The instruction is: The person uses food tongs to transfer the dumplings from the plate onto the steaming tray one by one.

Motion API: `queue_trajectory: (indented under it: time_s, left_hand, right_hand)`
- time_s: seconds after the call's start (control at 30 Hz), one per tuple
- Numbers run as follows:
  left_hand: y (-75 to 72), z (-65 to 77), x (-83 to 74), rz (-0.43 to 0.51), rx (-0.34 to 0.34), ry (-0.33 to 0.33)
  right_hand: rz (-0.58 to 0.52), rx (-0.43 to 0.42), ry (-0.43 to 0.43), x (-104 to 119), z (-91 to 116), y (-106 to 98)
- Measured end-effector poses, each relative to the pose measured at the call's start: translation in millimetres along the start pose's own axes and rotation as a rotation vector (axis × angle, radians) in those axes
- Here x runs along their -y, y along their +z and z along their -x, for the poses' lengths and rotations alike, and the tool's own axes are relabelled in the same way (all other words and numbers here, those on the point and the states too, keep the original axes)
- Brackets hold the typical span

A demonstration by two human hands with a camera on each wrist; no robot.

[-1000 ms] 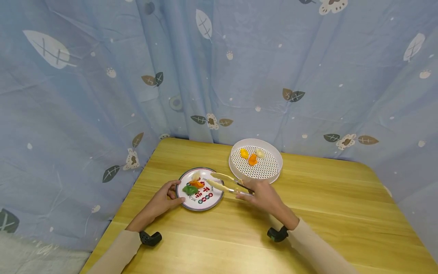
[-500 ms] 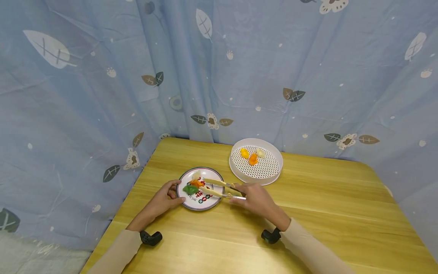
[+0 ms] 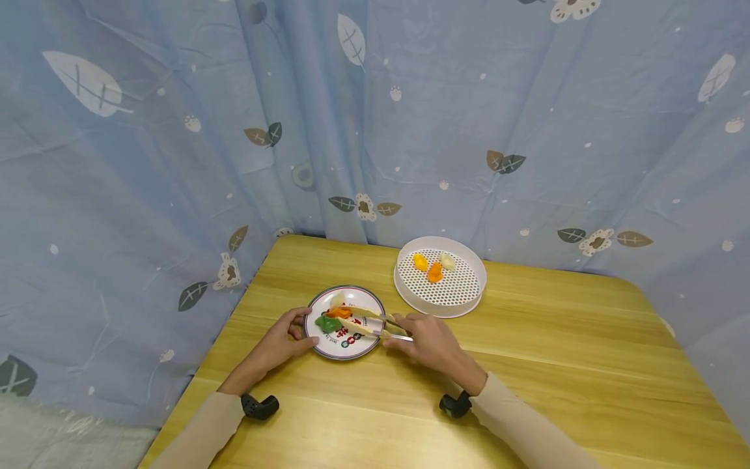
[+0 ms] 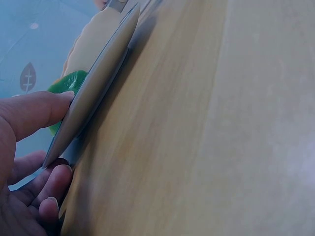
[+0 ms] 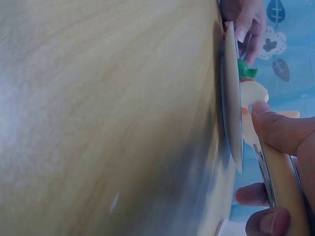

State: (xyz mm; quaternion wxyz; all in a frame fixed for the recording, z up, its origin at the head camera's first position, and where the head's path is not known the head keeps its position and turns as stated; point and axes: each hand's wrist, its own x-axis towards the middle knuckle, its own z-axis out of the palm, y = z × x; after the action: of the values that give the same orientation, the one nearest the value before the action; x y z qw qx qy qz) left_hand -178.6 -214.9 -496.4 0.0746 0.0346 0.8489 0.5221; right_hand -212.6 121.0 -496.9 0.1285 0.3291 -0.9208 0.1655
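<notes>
On the plate (image 3: 363, 350) gripped by the left hand (image 3: 284, 340), the orange piece (image 3: 338, 312), probably light, soft, is best pinched centrally with tongs (image 3: 360, 328) held by the right hand (image 3: 432, 342).

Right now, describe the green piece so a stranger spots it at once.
On the table, find the plate the left hand holds. On it, nearest that hand, lies the green piece. Beside the orange piece, it alone is green.
</notes>
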Motion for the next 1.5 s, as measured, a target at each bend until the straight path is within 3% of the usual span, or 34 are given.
queue_trajectory:
  time_s: [0.17, 0.3, 0.53, 1.1, 1.5]
  left_hand:
    - [2.2, -10.6, 20.6, -0.016, -0.015, 0.001]
    - [2.2, -12.9, 26.4, -0.022, -0.014, 0.010]
    - [1.8, -10.6, 23.8, -0.016, -0.013, 0.007]
    - [0.0, -8.9, 21.9, 0.004, -0.007, 0.022]
    - [0.6, -8.6, 21.9, 0.003, -0.003, 0.016]
  right_hand:
    - [0.006, -0.031, -0.022, -1.1, 1.4, 0.9]
    - [0.012, -0.042, -0.023, -2.5, 4.8, 0.5]
    - [0.034, -0.050, 0.018, -5.7, 11.3, -5.4]
    - [-0.074, -0.174, 0.062, -25.2, 24.2, -38.1]
    - [-0.002, -0.170, 0.169, -47.3, 31.8, -56.9]
